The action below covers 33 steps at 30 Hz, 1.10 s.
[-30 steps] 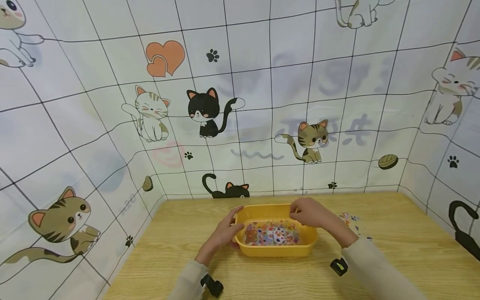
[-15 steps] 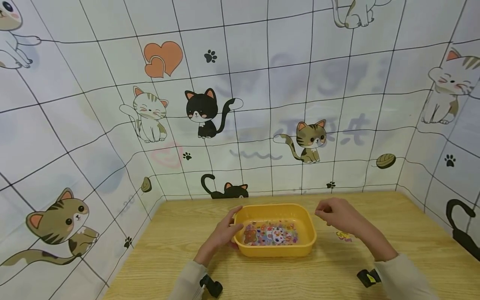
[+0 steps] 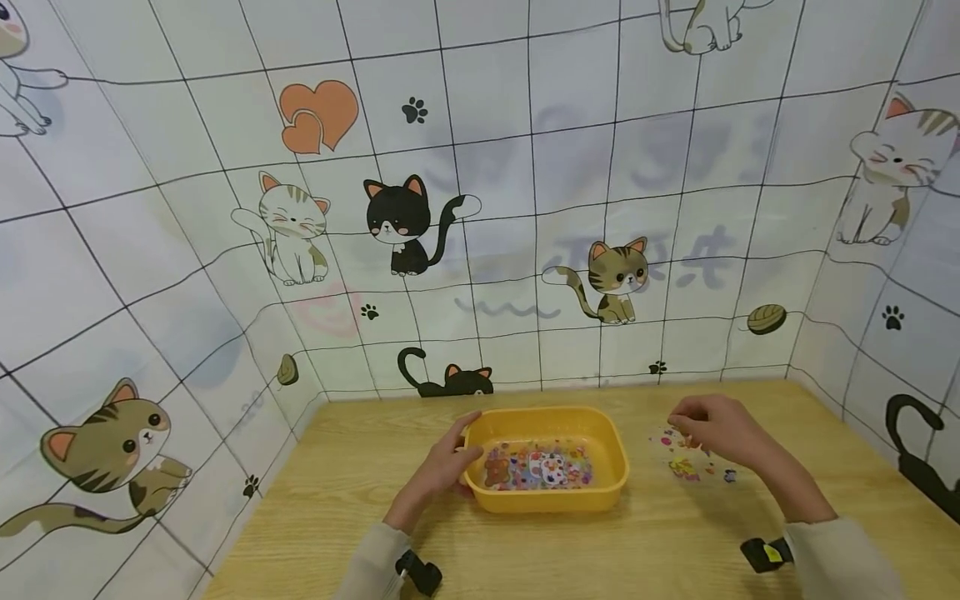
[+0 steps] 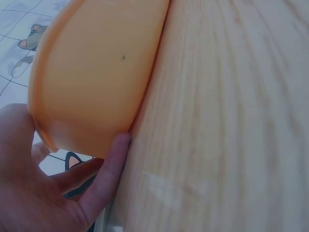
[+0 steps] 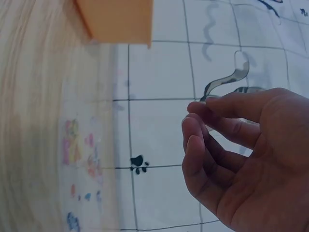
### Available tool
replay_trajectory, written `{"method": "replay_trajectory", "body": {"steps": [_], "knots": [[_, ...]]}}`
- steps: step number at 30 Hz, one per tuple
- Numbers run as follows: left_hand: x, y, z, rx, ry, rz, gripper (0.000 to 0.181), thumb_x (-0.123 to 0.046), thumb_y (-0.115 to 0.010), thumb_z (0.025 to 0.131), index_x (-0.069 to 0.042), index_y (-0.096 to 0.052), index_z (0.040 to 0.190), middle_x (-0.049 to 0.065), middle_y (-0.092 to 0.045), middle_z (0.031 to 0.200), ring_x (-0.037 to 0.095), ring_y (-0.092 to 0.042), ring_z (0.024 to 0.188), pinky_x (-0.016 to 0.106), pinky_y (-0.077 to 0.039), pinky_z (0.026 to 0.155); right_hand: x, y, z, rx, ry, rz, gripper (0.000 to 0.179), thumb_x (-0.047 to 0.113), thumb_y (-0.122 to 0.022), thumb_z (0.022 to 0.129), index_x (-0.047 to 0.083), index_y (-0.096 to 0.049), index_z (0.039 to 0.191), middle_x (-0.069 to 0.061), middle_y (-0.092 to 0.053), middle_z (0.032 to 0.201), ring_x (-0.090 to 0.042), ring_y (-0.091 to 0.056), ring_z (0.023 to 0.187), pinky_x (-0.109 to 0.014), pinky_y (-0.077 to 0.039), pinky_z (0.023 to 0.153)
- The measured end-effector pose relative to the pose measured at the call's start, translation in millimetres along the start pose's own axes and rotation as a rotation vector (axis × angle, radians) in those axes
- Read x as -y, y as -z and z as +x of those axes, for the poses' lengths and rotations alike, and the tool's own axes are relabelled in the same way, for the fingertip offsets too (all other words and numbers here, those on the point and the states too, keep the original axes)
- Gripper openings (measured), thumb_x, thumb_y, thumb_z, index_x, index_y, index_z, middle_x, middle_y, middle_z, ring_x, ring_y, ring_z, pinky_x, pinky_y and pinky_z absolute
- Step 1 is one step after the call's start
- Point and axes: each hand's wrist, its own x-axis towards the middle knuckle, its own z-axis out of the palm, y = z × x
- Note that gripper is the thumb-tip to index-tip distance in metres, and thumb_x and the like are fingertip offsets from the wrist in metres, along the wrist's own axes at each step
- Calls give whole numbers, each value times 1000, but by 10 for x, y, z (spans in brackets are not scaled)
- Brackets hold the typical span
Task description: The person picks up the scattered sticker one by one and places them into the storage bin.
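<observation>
A yellow plastic tub [image 3: 551,502] stands on the table. Many small colourful pieces lie inside it, with a flat brown bear shape [image 3: 497,472] and a white spotted figure [image 3: 551,471] among them. My left hand [image 3: 444,460] grips the tub's left end, thumb at the rim and fingers against the outer wall [image 4: 96,87]. To the right of the tub, my right hand [image 3: 723,429] hovers over a scatter of small colourful bits [image 3: 684,469]. Its fingers [image 5: 195,154] are loosely curled with nothing visible between them. The right wrist view shows these bits as a blurred patch [image 5: 72,142].
The wooden table [image 3: 330,492] meets a white gridded wall covering [image 3: 510,217] printed with cats, which rises behind it and on both sides. A black wrist camera [image 3: 765,554] sits below my right sleeve, another [image 3: 418,573] at my left.
My right hand has moved right, from over the tub's right end to above the scattered bits. My left hand keeps its grip on the tub, which stays in place.
</observation>
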Motion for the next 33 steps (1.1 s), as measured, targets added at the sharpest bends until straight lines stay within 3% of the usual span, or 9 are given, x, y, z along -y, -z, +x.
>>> {"method": "replay_trajectory", "body": {"steps": [4,8,13,16,20,23,25,33], "knots": [[-18,12,6,-5,5,1,64,-23,-59,104,-31,-32,162,32,-51,142,38,-70,101,48,-65,55,-164,-12,12,18,-43,4,22,18,-62,104,0,-73,109,-5,-71,84,-11,-63,66,-26,-56,55],[-37,15,22,-10,-2,4,64,-23,-59,104,-31,-32,162,31,-52,142,39,-70,101,48,-65,55,-335,7,19,36,-112,-9,27,16,-62,103,-8,-70,113,-18,-74,96,-20,-68,72,-27,-58,58],[-32,18,14,-12,-3,20,65,-23,-60,104,-30,-32,162,32,-51,142,40,-69,103,48,-65,54,-550,21,-3,41,-176,-55,28,15,-62,102,-10,-68,114,-28,-72,105,-28,-71,82,-37,-62,65],[-35,21,-16,-12,7,17,64,-24,-60,104,-31,-33,162,31,-51,143,38,-70,102,48,-65,54,-643,14,-13,47,-185,-128,29,17,-62,101,-9,-67,113,-32,-69,109,-38,-68,90,-48,-61,71],[-26,24,-21,-16,-1,11,64,-24,-60,104,-30,-33,162,30,-51,142,38,-70,101,47,-65,54,-753,-20,-22,80,-189,-183,38,19,-62,101,-14,-63,120,-38,-64,116,-46,-65,92,-55,-57,74],[-21,22,-18,-20,0,8,65,-25,-60,104,-31,-33,162,30,-52,141,37,-70,100,47,-65,53,-817,-48,-30,107,-187,-181,47,21,-62,100,-18,-59,126,-42,-60,123,-55,-63,100,-59,-58,80],[-23,21,-21,-19,5,3,64,-25,-61,103,-32,-34,161,30,-53,141,37,-70,99,47,-65,53,-844,-59,-37,119,-183,-190,53,24,-63,99,-20,-56,128,-46,-56,128,-63,-55,114,-65,-56,87],[-28,18,-20,-8,3,8,63,-24,-60,104,-33,-34,161,30,-51,142,36,-70,99,47,-65,54,-902,-121,-50,118,-190,-193,70,26,-79,89,-23,-53,131,-51,-48,133,-67,-47,121,-71,-52,93]]}}
